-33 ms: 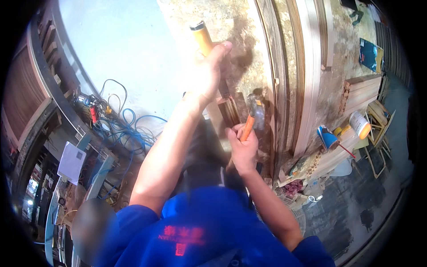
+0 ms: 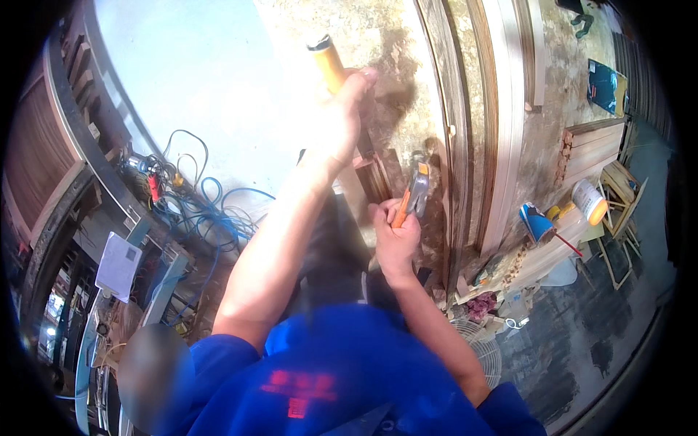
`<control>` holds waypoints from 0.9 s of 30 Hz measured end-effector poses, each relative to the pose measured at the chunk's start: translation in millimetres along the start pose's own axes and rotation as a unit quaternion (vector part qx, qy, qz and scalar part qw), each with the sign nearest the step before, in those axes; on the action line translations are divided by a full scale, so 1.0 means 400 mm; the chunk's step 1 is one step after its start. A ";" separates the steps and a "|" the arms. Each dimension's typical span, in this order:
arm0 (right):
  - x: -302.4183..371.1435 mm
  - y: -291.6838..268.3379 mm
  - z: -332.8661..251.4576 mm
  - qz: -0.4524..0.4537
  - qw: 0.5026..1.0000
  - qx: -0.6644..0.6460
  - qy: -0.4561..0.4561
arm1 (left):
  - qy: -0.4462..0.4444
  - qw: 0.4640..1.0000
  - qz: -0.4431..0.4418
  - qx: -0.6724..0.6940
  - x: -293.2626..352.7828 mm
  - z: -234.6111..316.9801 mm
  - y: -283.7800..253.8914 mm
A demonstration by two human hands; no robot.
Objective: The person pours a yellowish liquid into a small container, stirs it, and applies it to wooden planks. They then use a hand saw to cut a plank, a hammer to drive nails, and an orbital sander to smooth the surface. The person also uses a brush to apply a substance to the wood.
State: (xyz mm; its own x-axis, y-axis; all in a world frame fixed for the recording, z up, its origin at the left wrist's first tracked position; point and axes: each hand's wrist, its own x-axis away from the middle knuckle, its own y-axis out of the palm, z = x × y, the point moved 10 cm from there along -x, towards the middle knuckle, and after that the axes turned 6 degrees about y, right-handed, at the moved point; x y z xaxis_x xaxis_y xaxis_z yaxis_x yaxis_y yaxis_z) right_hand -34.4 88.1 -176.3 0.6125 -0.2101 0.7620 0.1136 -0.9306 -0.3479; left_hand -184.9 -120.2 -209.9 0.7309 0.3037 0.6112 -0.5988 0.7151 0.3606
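My left hand (image 2: 338, 116), bright in the light, is closed round a chisel (image 2: 329, 67) with a yellow handle. The handle's dark, metal-rimmed end sticks out past the thumb; the blade is hidden. Lower and to the right, my right hand (image 2: 398, 243) grips a hammer (image 2: 416, 190) by its orange handle, close below the metal head. The head is apart from the chisel. Between and beyond the two hands, a brown wooden piece (image 2: 374, 180) with a slotted look shows partly, its far part covered by my left hand.
Long wooden boards (image 2: 496, 131) run along the right of the work surface (image 2: 396, 29). Farther right are stacked wood blocks (image 2: 592, 149), a white tub (image 2: 587, 200) and a blue can (image 2: 536, 221). Tangled blue cables (image 2: 211, 211) lie at left, near a white sheet (image 2: 118, 265).
The hammer head has turned slightly in my right hand, from blurred to sharper. My left hand and the chisel stay nearly in place.
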 end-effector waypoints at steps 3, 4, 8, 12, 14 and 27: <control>-0.008 0.000 -0.012 0.053 0.998 0.021 -0.040 | 0.058 0.998 -0.025 -0.024 0.049 0.015 -0.002; -0.010 -0.003 -0.003 0.063 0.996 0.028 -0.061 | 0.066 0.991 -0.065 -0.099 0.090 0.013 -0.007; 0.014 -0.001 -0.006 0.079 0.991 0.031 -0.103 | 0.081 0.995 -0.047 -0.015 0.114 0.009 -0.062; 0.014 -0.006 -0.011 0.094 0.981 0.076 -0.153 | 0.072 0.988 -0.129 0.037 0.085 0.112 -0.143; 0.005 -0.007 0.001 0.083 0.985 0.058 -0.137 | 0.083 0.932 -0.080 -0.344 0.106 0.073 -0.132; 0.016 -0.005 -0.013 0.088 0.989 -0.019 -0.116 | 0.046 0.909 -0.087 -0.405 0.051 0.050 -0.149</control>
State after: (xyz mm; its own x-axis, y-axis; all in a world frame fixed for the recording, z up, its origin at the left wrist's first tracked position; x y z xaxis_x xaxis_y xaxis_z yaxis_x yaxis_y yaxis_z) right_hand -34.8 87.0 -167.9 0.7838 -0.2994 0.5440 -0.0372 -0.8972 -0.4401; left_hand -140.7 -169.4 -205.0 0.8384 0.1665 0.5191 -0.0610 0.9749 -0.2141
